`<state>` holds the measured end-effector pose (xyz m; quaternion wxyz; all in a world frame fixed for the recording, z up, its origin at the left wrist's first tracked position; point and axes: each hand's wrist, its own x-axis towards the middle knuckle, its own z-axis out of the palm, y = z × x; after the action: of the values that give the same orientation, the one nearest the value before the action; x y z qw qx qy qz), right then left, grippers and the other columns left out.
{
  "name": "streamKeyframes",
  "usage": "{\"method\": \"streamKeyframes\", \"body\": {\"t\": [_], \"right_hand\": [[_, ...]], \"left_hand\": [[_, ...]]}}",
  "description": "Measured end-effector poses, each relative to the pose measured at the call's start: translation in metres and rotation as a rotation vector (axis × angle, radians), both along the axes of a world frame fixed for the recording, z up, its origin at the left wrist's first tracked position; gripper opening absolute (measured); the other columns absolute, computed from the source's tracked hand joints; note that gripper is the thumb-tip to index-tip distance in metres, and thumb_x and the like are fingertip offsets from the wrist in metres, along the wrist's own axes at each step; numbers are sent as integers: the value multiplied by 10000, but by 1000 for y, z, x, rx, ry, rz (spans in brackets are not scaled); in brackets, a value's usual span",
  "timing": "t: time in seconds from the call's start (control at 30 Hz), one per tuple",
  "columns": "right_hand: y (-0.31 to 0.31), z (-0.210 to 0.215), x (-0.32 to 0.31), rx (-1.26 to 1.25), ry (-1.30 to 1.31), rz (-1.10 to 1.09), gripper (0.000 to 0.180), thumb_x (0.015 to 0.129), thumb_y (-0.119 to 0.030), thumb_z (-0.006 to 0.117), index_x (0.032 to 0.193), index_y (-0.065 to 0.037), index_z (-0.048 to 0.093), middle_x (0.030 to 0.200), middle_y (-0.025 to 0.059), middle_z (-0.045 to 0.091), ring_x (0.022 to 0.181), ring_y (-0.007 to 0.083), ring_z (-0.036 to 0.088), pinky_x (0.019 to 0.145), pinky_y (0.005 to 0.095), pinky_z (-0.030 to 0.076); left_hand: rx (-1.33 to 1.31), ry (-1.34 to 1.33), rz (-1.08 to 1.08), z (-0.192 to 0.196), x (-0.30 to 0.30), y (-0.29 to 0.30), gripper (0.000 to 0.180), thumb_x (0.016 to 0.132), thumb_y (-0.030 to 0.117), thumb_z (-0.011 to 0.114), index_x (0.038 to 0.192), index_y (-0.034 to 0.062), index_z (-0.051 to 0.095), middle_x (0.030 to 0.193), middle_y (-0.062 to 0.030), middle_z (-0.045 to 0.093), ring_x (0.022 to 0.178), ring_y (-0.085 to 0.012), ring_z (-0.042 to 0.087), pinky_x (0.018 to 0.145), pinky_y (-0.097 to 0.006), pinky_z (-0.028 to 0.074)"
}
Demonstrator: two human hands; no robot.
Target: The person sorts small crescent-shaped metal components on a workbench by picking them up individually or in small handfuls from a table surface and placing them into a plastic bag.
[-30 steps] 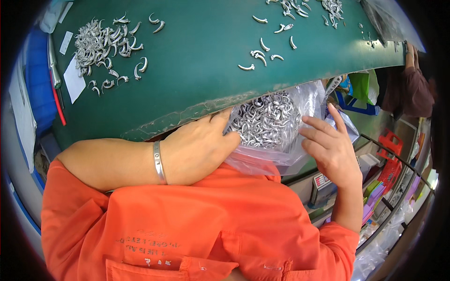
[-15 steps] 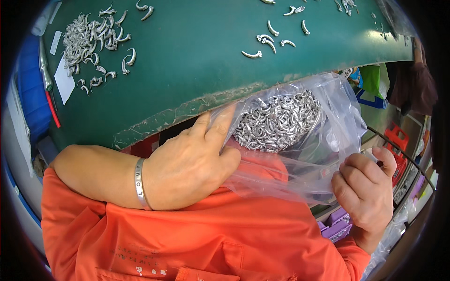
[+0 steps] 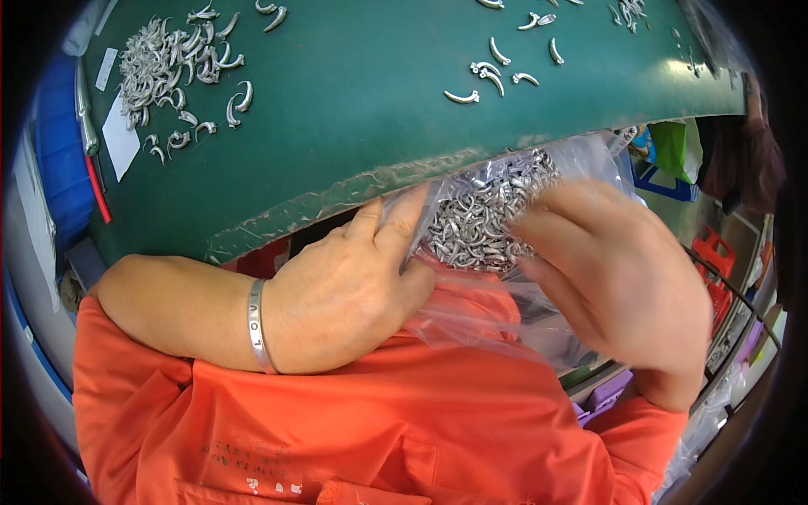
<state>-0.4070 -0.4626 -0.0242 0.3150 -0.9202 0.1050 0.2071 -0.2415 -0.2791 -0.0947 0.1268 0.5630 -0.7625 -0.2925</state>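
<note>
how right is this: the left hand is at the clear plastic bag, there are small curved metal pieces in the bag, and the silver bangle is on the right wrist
Not quite: the head view shows the silver bangle on the left wrist. The left hand is at the clear plastic bag, with small curved metal pieces in it.

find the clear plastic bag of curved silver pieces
In the head view, the clear plastic bag is right of centre, by the green tabletop's edge, between the left hand and right hand.
</note>
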Motion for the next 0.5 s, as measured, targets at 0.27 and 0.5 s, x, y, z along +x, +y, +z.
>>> {"method": "streamKeyframes", "body": {"t": [0.27, 0.5], "right_hand": [[15, -50, -38, -137, 16, 48, 443, 777, -35, 650, 1205, 51, 576, 1268, 178, 561, 1003, 367, 634, 851, 392, 539], [1, -37, -20, -277, 767, 301, 446, 795, -68, 645, 1224, 25, 568, 1318, 271, 502, 923, 377, 668, 766, 400, 560]], "left_hand": [[-36, 49, 12, -11, 4, -4, 142, 799, 69, 568, 913, -15, 574, 1364, -458, 348, 1160, -558, 505, 1031, -510, 417], [50, 101, 45, -18, 7, -11, 207, 842, 57, 530, 1046, 28, 540, 1432, -412, 287, 1200, -536, 468, 1024, -486, 420]]}}
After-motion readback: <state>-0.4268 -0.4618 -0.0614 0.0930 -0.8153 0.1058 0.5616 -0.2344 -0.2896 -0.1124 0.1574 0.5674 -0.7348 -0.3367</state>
